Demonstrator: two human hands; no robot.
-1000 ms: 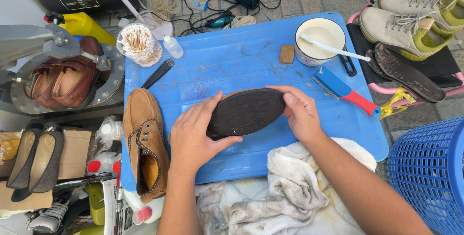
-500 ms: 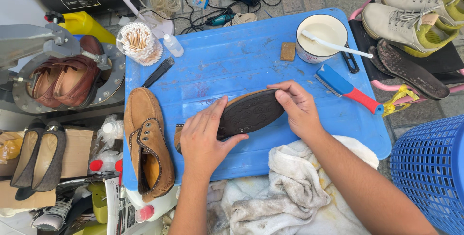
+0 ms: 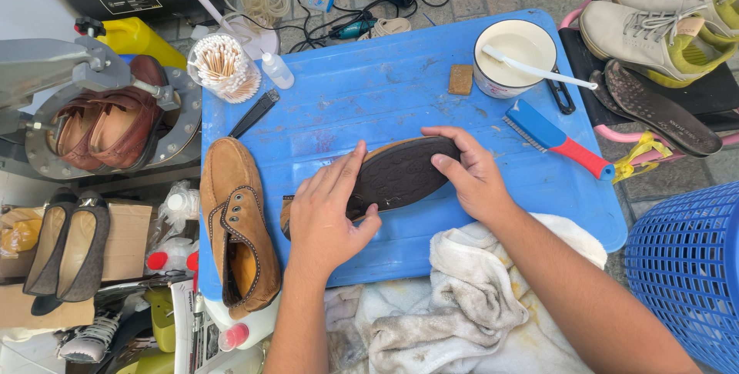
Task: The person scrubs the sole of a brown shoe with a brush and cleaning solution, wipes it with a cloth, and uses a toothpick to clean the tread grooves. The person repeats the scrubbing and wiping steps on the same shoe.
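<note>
The upturned shoe (image 3: 400, 175) lay sole-up near the middle of the blue bench (image 3: 369, 97), its tan upper showing only as a thin edge along the far side and at the heel. The dark tread therefore faced the camera, exposed along most of its length.

The left hand (image 3: 327, 216) lay over the heel end, palm down, fingers (image 3: 342, 174) extended and spread flat across the sole, thumb hooked under the near edge; this read as a pressing hold rather than a closed grasp. The right hand (image 3: 469, 174) took the toe end, fingers curled over the far rim and thumb on the tread, pinching the toe. Held at both ends, the shoe appeared steadied against rocking on its rounded upper.

Its mate, a tan suede shoe (image 3: 235, 228), stood upright at the left edge of the bench, apart from the hands. A red-handled blue brush (image 3: 554, 139) lay just right of the right hand, within reach. A white bowl with a white brush (image 3: 514, 55) in it sat at the far right corner, a small brown block (image 3: 461, 79) just left of it. A tub of cotton swabs (image 3: 223, 66) and a small dropper bottle (image 3: 275, 71) stood at the far left. A soiled white towel (image 3: 462, 297) hung over the near edge, under the right forearm.
</note>
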